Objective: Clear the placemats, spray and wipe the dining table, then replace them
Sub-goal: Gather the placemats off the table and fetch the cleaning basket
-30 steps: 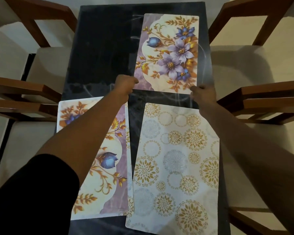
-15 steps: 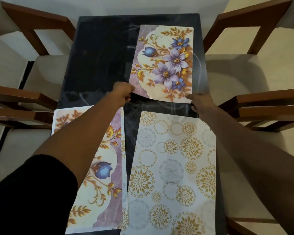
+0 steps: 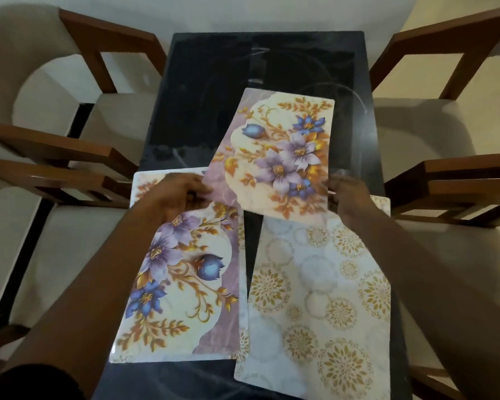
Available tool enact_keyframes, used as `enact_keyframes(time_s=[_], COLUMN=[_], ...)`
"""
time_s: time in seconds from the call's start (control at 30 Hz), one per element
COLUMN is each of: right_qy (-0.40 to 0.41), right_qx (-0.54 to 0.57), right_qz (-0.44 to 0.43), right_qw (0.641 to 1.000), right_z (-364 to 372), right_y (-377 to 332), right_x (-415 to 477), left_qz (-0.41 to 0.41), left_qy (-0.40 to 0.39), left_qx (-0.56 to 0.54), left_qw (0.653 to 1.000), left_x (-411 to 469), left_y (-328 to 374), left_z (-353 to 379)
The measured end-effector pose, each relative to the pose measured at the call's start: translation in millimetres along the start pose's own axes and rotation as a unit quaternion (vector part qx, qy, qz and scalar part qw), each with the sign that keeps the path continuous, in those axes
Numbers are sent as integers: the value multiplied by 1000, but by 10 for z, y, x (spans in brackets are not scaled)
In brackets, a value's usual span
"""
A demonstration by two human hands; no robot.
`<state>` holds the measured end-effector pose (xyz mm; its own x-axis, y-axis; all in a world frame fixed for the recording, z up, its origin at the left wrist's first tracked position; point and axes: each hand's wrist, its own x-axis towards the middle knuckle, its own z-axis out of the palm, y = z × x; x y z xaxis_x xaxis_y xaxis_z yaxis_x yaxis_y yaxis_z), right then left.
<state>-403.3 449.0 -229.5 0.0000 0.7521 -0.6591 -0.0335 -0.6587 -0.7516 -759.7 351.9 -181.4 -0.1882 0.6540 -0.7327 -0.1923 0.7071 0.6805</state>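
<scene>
Black, glossy stone with faint pale veining forms the top of the table [image 3: 214, 111], on which three placemats are seen. A floral placemat [image 3: 277, 157], printed with purple and blue flowers and gold leaves on cream and mauve, is held at its near edge by both hands. Its near-left corner is pinched by the left hand [image 3: 179, 194], whose fingers are curled round it. Its near-right corner is gripped by the right hand [image 3: 350, 197], though that hand is blurred. The mat is skewed, with its near edge carried over the far ends of the two other mats. Whether its far edge touches the table cannot be told.

A second floral placemat [image 3: 182, 284] is laid flat on the near left of the table, partly covered by the left forearm. Just beside it, on the near right, a pale medallion-patterned placemat [image 3: 321, 298] is laid, with a dark strip of table between them. Wooden chairs with cream seats [image 3: 119, 116] are drawn up on both sides.
</scene>
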Motion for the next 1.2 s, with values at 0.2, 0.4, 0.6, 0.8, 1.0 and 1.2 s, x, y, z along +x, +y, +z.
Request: enact_keyframes(time_s=[0.2,0.4,0.6,0.8,1.0,1.2], right_qy=[-44,-50,-26,15,23,27], right_qx=[-71,-132,-205,-350,-430,-447], right_qz=[-21,-24,-33,-99,-119,-127], right_qw=[996,990,978,931,895,885], right_z=[535,957,1100,1156,1207,1247], right_y=[693,1377,1869,1943,1868,1774], right_x=[-892,-1596,-1878,-1907,-1981,-1947], left_qz=[-37,-70,-88,-130,-127,30], left_qy=[33,86,65,6,23,157], left_qx=[92,233,336,348,365,318], left_qw=[995,966,936,928,922,935], left_x=[-709,-1201,-1352,-1372,-1370,-1242], left_y=[-723,-1277,-1726,-1963,-2013,-1848], left_z=[-896,-1550,-1782,-1737,-1770,-1856])
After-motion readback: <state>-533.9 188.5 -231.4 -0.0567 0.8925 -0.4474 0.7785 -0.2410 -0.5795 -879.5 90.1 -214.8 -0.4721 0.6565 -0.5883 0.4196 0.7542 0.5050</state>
